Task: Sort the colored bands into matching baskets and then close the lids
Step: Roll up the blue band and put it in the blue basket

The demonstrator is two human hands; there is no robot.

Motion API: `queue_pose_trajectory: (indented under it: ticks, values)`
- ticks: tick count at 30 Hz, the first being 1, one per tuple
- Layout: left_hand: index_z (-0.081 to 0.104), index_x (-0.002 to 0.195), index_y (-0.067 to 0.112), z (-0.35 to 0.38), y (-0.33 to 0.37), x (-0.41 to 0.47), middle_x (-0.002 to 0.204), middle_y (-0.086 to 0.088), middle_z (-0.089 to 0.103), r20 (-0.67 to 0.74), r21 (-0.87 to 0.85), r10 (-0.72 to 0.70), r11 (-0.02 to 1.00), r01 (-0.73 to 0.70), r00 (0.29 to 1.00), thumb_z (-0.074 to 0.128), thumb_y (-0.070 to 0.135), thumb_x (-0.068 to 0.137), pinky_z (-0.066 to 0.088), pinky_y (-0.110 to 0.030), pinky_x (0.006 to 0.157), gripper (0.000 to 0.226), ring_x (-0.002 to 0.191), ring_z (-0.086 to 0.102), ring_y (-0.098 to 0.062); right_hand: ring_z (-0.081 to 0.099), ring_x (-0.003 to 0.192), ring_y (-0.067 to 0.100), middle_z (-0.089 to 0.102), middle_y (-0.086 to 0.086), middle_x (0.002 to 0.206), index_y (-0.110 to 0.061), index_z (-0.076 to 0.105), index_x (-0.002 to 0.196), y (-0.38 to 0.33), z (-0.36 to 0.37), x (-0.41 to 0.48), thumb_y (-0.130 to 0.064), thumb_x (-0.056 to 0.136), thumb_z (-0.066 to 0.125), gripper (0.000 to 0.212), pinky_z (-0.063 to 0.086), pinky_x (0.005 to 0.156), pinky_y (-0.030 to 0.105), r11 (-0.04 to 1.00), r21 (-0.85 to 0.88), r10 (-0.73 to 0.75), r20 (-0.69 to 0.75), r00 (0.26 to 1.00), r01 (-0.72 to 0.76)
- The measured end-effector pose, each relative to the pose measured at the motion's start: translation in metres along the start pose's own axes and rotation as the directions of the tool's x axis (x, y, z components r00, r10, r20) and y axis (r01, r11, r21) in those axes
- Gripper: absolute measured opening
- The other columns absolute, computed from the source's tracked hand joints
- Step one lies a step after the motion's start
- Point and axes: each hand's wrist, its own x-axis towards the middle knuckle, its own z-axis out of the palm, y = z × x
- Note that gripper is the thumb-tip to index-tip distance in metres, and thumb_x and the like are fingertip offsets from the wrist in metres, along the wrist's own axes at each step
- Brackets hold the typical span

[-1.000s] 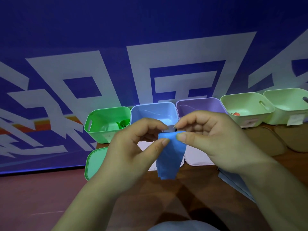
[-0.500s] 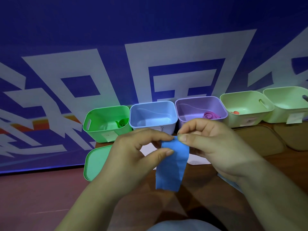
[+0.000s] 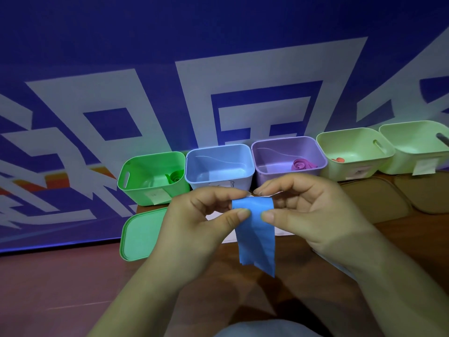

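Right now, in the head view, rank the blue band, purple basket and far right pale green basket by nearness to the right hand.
1. blue band, in the right hand grip.
2. purple basket, just behind.
3. far right pale green basket, row's right end.

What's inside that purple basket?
A rolled pink-purple band lies in the purple basket, toward its right side. The front wall and the right hand hide the near floor.

Both hands' grip pinching blue band [image 3: 255, 229] before blue basket [image 3: 220, 165].
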Motion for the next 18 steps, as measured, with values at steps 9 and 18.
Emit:
queue_pose_trajectory:
  ticks: [9, 18]
  values:
    - [0.075, 0.096, 0.047, 0.044, 0.006, 0.001, 0.089, 0.003, 0.078, 0.059, -0.063, -0.009, 0.998, 0.013, 0.998, 0.076, 0.031, 0.074, 0.057, -0.05, 0.089, 0.027, 0.089, 0.073, -0.023, 0.071, 0.082, 0.03, 0.075, 0.014, 0.088, -0.02, 0.075, 0.086, -0.002, -0.032, -0.019, -0.001, 0.067, 0.084, 0.029, 0.06, 0.073, 0.032, 1.0, 0.024, -0.009, -0.103, 0.995, 0.012]
    - [0.063, 0.114, 0.033, 0.103, 0.008, 0.004, 0.095, -0.004, 0.072, 0.147, 0.01, 0.07, 0.997, -0.073, 0.987, 0.065, 0.025, 0.09, 0.053, -0.05, 0.088, 0.025, 0.098, 0.068, -0.028, 0.069, 0.075, 0.008, 0.076, -0.001, 0.083, -0.024, 0.076, 0.086, -0.006, -0.09, -0.036, 0.006, 0.076, 0.076, 0.031, 0.055, 0.069, 0.017, 1.0, 0.013, 0.025, -0.132, 0.991, -0.024]
